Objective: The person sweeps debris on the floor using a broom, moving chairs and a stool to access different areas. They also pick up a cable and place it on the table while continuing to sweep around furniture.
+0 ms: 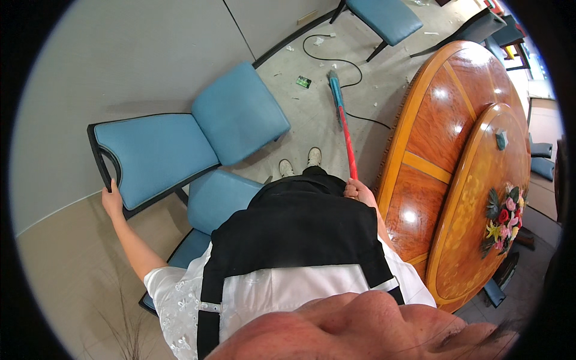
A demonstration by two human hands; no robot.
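My left hand point(112, 201) grips the dark top rail of a blue upholstered chair point(155, 155), close to the handle slot in its backrest. That chair stands by the grey wall, its padded seat point(240, 117) towards the wall's base. My right hand point(360, 192) is closed around the red handle of a broom point(348, 144) in front of my body. The broom's blue head point(334, 87) reaches the floor ahead of my shoes. A second blue chair point(225, 195) is beside my left side, partly hidden by the first chair and my body.
A round polished wooden table point(418, 135) with a raised turntable point(472, 193) and flowers point(506, 220) stands at my right. A black cable point(355, 63), a green packet point(303, 82) and paper scraps point(318, 41) lie on the floor. Another blue chair point(384, 20) stands farther off.
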